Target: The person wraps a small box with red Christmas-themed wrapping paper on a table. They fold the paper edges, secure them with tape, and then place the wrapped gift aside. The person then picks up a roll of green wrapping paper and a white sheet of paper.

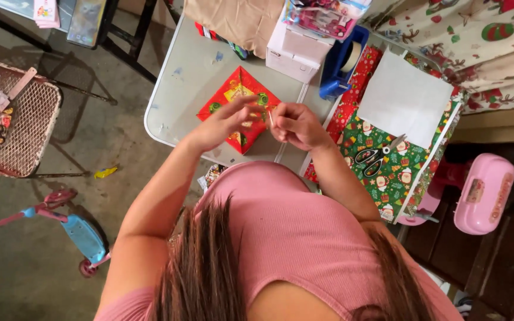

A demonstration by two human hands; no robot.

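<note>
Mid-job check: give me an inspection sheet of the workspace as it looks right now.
Surface: grey folding table, partly bare.
Job's things: red-wrapped parcel lying flat; small pale strip pinched above it.
Clutter: blue tape dispenser, white box, scissors on green wrapping paper, white sheet.
Grippers: left hand over the parcel; right hand pinching the strip.
Cables: nothing seen.
Surroundings: mesh chair, scooter, pink toy case.

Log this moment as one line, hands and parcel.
left hand: on red wrapped parcel | right hand: pinching small pale strip | scissors: idle on green paper
</note>
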